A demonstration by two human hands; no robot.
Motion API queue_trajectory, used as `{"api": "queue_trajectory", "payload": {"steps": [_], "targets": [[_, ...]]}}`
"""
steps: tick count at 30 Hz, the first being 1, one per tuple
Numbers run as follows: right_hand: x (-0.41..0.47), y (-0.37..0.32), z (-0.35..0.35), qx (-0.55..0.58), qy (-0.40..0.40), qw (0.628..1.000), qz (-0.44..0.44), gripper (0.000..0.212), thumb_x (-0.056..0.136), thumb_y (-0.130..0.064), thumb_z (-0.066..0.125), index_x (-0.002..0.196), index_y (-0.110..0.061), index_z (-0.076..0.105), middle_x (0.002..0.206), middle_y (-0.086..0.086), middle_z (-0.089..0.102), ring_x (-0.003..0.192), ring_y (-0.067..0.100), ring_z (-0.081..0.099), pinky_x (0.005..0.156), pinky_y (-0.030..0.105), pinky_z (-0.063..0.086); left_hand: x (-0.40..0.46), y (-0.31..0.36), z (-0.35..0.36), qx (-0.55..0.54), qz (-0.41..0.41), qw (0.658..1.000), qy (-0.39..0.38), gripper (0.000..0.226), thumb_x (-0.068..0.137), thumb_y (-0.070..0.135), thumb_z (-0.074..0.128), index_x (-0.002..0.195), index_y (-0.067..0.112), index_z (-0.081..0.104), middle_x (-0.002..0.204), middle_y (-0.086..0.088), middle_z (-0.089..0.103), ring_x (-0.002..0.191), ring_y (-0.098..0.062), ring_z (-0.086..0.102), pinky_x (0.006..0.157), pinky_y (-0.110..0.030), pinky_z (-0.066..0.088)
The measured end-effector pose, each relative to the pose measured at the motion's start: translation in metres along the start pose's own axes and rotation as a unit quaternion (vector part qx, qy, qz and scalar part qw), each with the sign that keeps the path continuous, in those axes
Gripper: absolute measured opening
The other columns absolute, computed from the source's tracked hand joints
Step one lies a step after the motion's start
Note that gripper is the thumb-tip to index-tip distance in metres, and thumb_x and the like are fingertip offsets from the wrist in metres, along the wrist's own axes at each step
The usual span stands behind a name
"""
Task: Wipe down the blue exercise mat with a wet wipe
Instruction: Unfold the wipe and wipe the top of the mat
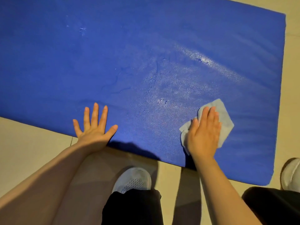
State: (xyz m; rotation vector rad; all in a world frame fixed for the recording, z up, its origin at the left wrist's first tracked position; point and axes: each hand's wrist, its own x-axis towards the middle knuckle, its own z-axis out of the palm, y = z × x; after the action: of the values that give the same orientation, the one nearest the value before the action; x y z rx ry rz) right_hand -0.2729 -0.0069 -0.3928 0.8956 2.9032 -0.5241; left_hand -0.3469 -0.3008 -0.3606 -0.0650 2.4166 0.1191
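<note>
Two bare hands lie flat on a large blue foam exercise mat (pixel 113 54): the left hand (pixel 94 127), fingers spread, at its lower edge; the right hand (pixel 204 133), fingers straight and together, pressing a pale grey crumpled wet wipe (pixel 225 117) at lower right. Wet sheen streaks the mat above the wipe. Beige tiled floor (pixel 24 151) surrounds it; white mesh shoes (pixel 133 179) sit below.

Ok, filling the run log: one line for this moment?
left hand flat on mat | right hand presses wipe | wet sheen beyond wipe
</note>
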Motion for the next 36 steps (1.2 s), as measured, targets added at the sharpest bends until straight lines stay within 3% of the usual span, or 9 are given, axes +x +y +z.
{"api": "queue_trajectory", "payload": {"steps": [3,11,14,17,21,27,30,33,36], "targets": [[-0.015,-0.036,0.012,0.003,0.004,1.0,-0.008,0.066,0.098,-0.04,0.021,0.149,0.0,0.031,0.156,0.02,0.029,0.144,0.038,0.027,0.117,0.049,0.011,-0.002,0.0,0.0,0.007,0.004,1.0,-0.004,0.066,0.098,0.059,0.019,0.13,0.039,-0.036,0.13,0.021,-0.048,0.14,-0.015,-0.037,0.112,-0.053,-0.02],[-0.077,-0.105,0.041,-0.014,-0.136,0.921,-0.365,0.055,0.093,-0.035,0.04,0.142,-0.011,0.049,0.15,0.008,0.044,0.141,0.026,0.038,0.118,0.042,0.017,0.0,0.004,-0.005,0.019,-0.016,0.999,-0.023,0.066,0.098,0.059,0.02,0.128,0.039,-0.035,0.133,0.017,-0.045,0.143,-0.018,-0.033,0.113,-0.054,-0.017],[-0.045,-0.065,0.038,-0.055,-0.076,0.958,-0.271,0.057,0.092,-0.029,0.05,0.142,-0.001,0.046,0.147,0.018,0.045,0.139,0.034,0.039,0.116,0.045,0.021,0.0,-0.001,-0.005,0.015,0.002,0.999,-0.029,0.068,0.096,0.064,0.02,0.127,0.042,-0.037,0.132,0.019,-0.047,0.141,-0.016,-0.035,0.112,-0.054,-0.018],[-0.008,-0.016,0.007,-0.007,-0.019,0.994,-0.103,0.06,0.1,-0.036,0.027,0.149,-0.002,0.033,0.155,0.019,0.031,0.145,0.031,0.028,0.119,0.037,0.007,-0.003,-0.004,-0.006,0.011,0.018,0.999,-0.034,0.071,0.094,0.066,0.022,0.127,0.045,-0.037,0.132,0.02,-0.047,0.136,-0.012,-0.04,0.112,-0.054,-0.019],[-0.005,-0.001,-0.015,0.001,-0.03,0.998,-0.056,0.065,0.099,-0.041,0.015,0.153,-0.006,0.023,0.161,0.014,0.018,0.149,0.031,0.013,0.12,0.043,0.007,-0.007,-0.004,-0.008,-0.005,0.033,0.999,-0.037,0.074,0.098,0.06,0.03,0.13,0.044,-0.035,0.134,0.02,-0.048,0.126,-0.007,-0.044,0.111,-0.053,-0.021],[-0.065,-0.061,0.007,-0.031,-0.15,0.942,-0.298,0.057,0.093,-0.036,0.03,0.136,-0.009,0.056,0.145,0.013,0.049,0.133,0.034,0.048,0.111,0.044,0.017,-0.008,-0.003,-0.011,-0.016,0.039,0.998,-0.047,0.085,0.094,0.061,0.042,0.13,0.047,-0.034,0.135,0.02,-0.048,0.138,-0.015,-0.04,0.111,-0.054,-0.021],[-0.079,-0.078,0.01,-0.006,-0.216,0.901,-0.376,0.056,0.098,-0.037,0.025,0.14,-0.011,0.051,0.152,0.008,0.041,0.142,0.03,0.036,0.119,0.043,0.01,-0.008,-0.003,-0.013,-0.012,0.039,0.998,-0.052,0.092,0.089,0.065,0.047,0.127,0.048,-0.035,0.135,0.019,-0.049,0.137,-0.013,-0.041,0.111,-0.053,-0.022],[-0.071,-0.075,0.009,-0.003,-0.221,0.887,-0.406,0.053,0.095,-0.036,0.03,0.136,-0.013,0.056,0.148,0.006,0.047,0.137,0.026,0.043,0.116,0.043,0.023,-0.009,-0.004,-0.013,-0.008,0.037,0.998,-0.056,0.095,0.087,0.067,0.049,0.125,0.049,-0.037,0.135,0.019,-0.049,0.133,-0.01,-0.043,0.111,-0.054,-0.021],[-0.043,-0.055,0.006,-0.017,-0.189,0.926,-0.327,0.055,0.091,-0.035,0.034,0.134,-0.011,0.059,0.143,0.011,0.052,0.131,0.029,0.051,0.112,0.043,0.032,-0.01,-0.004,-0.015,-0.013,0.045,0.997,-0.063,0.102,0.083,0.069,0.054,0.125,0.05,-0.037,0.133,0.021,-0.051,0.126,-0.007,-0.047,0.11,-0.053,-0.022]]}}
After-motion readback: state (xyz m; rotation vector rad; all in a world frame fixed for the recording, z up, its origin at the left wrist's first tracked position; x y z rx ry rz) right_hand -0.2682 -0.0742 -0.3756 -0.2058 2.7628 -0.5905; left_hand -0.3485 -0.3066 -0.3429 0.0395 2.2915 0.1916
